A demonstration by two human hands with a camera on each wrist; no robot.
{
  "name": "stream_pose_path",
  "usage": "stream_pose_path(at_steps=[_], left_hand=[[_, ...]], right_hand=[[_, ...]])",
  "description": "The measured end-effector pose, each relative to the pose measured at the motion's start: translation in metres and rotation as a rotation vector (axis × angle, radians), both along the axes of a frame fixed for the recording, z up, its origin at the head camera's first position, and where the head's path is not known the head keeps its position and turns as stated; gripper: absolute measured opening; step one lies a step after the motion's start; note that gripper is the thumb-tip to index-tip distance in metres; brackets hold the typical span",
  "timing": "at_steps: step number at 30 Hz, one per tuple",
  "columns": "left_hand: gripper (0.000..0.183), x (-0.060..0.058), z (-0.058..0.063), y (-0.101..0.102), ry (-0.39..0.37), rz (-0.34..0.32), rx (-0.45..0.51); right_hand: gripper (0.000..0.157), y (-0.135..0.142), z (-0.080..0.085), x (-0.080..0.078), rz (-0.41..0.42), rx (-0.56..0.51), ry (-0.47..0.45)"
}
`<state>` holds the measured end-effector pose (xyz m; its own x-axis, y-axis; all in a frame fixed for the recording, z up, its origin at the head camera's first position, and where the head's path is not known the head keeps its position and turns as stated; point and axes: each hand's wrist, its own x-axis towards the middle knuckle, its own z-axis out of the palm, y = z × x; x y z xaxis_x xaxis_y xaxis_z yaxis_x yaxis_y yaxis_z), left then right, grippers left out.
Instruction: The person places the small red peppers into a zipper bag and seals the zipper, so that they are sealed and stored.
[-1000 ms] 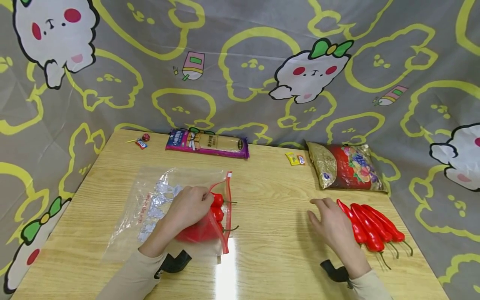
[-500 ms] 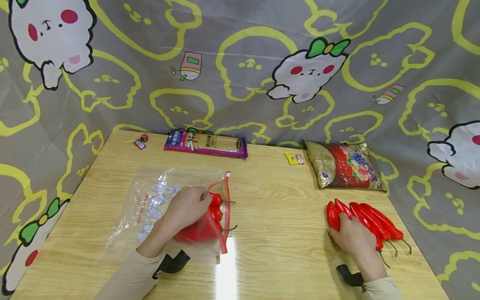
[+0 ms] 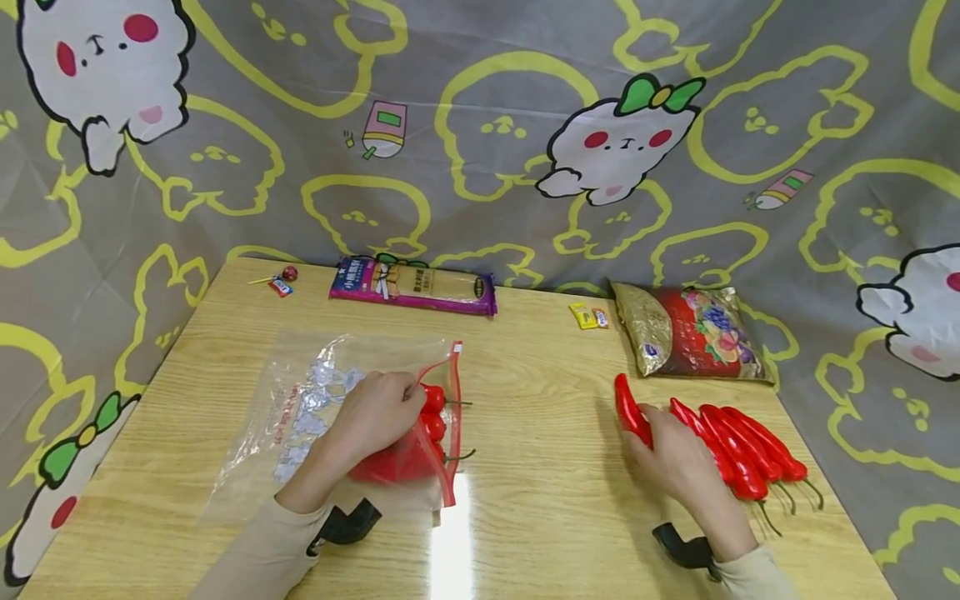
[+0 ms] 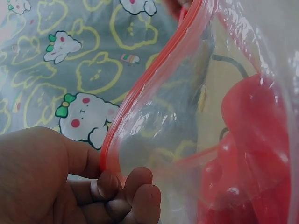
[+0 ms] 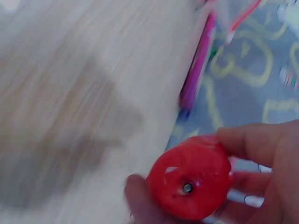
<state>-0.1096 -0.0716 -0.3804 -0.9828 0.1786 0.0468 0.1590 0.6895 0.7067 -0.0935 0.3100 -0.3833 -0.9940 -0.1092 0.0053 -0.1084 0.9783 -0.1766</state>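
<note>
With twelve o'clock straight ahead of the person, both sleeves ran off the lower edge, a black bracket at each wrist. At nine on the table, the left hand pinched the red zip edge of a clear bag; the head view hid most of its fingers, while the left wrist view showed thumb and bent fingertips at that edge. The red peppers inside lay partly under the hand and behind hazy film, too overlapped to count, two stems reaching past the bag's mouth. At three, the right hand was curled round one red pepper, tip toward eleven, its near end covered. Only the right wrist view showed that rounded end, with a small grey dot too blurred to identify. Just beyond this hand, a row of peppers was partly blocked by it. Farther off lay a gold-and-red sack at two, small sweets at one, a purple packet at eleven and a lollipop at ten, before patterned cloth.
</note>
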Motion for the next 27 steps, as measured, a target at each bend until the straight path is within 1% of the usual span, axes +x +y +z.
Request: stream_pose_path(at_steps=[3,6,8,11,15,18,22,27], left_hand=[[0.029,0.000,-0.001,0.000,0.002,-0.003,-0.004],[0.029,0.000,-0.001,0.000,0.003,-0.010,-0.003],[0.029,0.000,-0.001,0.001,-0.001,-0.015,-0.002],[0.029,0.000,-0.001,0.002,0.004,-0.018,-0.016],[0.030,0.000,-0.001,0.004,0.030,-0.028,-0.049],[0.030,0.000,0.000,0.005,0.050,-0.045,-0.061],[0.027,0.000,0.000,0.005,0.060,-0.069,-0.048],[0.023,0.000,0.000,0.005,0.085,-0.069,-0.040]], right_hand=[[0.047,-0.032,0.004,-0.005,0.169,-0.103,0.048],[0.043,-0.065,0.008,-0.009,0.302,-0.178,0.077],[0.039,-0.084,0.009,-0.011,0.350,-0.201,0.094],[0.037,-0.107,0.011,-0.014,0.426,-0.193,0.116],[0.038,-0.128,0.011,-0.019,0.485,-0.146,0.136],[0.038,-0.141,0.010,-0.023,0.490,-0.129,0.129],[0.037,-0.157,0.005,-0.030,0.495,-0.163,0.127],[0.037,-0.173,-0.004,-0.036,0.500,-0.214,0.158]])
